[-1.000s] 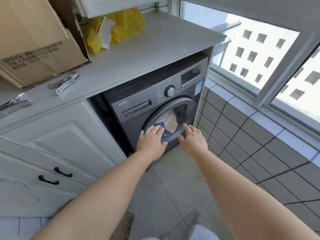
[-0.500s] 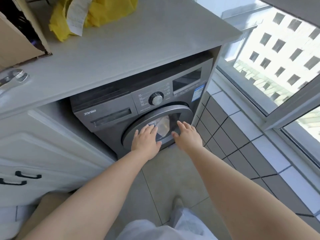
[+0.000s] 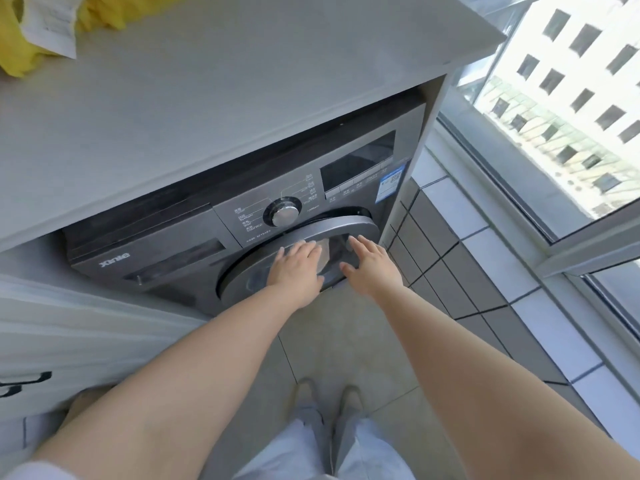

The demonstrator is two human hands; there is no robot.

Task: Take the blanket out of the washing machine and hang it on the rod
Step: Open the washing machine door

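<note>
A dark grey front-loading washing machine (image 3: 173,244) stands under a pale countertop. Its round door (image 3: 332,228) is shut. My left hand (image 3: 298,268) is stretched out with straight fingers over the door's glass. My right hand (image 3: 372,268) reaches beside it, fingers spread, at the door's right side. Whether either hand touches the door is unclear. Only a pale patch shows through the glass (image 3: 325,254) between my hands; the blanket cannot be made out. No rod is in view.
A grey countertop (image 3: 242,81) overhangs the machine, with a yellow bag (image 3: 20,39) at its back left. White cabinet doors (image 3: 69,334) stand to the left. A tiled wall and a window (image 3: 554,116) close off the right. My feet stand on the floor tiles (image 3: 346,341).
I have stepped closer and the view has tilted down over the machine. Both hands have moved forward to the door's glass.
</note>
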